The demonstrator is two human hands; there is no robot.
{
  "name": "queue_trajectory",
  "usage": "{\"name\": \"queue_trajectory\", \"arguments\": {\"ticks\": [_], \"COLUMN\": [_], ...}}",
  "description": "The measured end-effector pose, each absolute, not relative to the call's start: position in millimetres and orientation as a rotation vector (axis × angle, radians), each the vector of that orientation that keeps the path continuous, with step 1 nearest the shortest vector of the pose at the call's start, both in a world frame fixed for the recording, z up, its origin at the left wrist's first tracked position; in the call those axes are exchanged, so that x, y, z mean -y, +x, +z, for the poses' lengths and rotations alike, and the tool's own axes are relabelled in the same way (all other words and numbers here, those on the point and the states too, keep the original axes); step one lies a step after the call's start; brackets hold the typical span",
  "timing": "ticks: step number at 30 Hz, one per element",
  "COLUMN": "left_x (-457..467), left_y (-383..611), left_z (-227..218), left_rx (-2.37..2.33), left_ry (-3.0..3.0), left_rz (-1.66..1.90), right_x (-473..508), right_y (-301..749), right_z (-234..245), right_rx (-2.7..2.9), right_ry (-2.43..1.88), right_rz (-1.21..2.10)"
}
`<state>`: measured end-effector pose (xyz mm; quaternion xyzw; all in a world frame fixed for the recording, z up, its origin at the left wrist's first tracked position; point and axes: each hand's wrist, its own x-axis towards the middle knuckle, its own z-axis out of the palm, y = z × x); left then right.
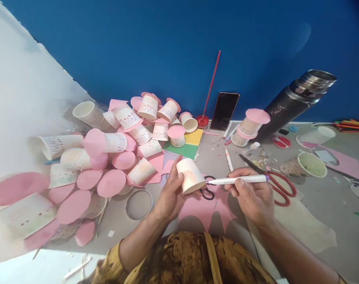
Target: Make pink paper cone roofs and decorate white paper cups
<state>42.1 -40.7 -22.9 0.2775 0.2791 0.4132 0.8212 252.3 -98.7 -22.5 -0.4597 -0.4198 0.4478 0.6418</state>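
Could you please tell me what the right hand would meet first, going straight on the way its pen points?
Probably the paper cup in the left hand: the pen's tip is at or near its edge, though contact is unclear.

No text, brand or number can be read. The pen [237,180] in the right hand [254,195] has a line of small print along its barrel, too small to make out. The loose pen [229,159], lying well in from the worktop's front edge [108,245], has dark marks near its end, possibly lettering, also illegible. Pale marks on the flask [286,108], by the worktop's back edge, are too blurred to tell as print or scuffs.
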Motion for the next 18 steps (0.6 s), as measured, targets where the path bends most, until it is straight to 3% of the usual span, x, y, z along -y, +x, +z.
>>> {"name": "queue_trajectory", "arguments": {"ticks": [12, 18], "left_x": [39.9, 40.3], "left_y": [42.1, 40.4], "left_z": [-26.2, -18.6], "left_rx": [-0.441, -0.426], "left_ry": [0.810, 0.735], "left_rz": [0.824, 0.811], "right_x": [98.0, 98.6], "right_y": [252.2, 249.2], "right_z": [-13.6, -5.3], "right_rx": [0.975, 0.985], "right_ry": [-1.034, -1.061], "right_rz": [1.040, 0.894]}}
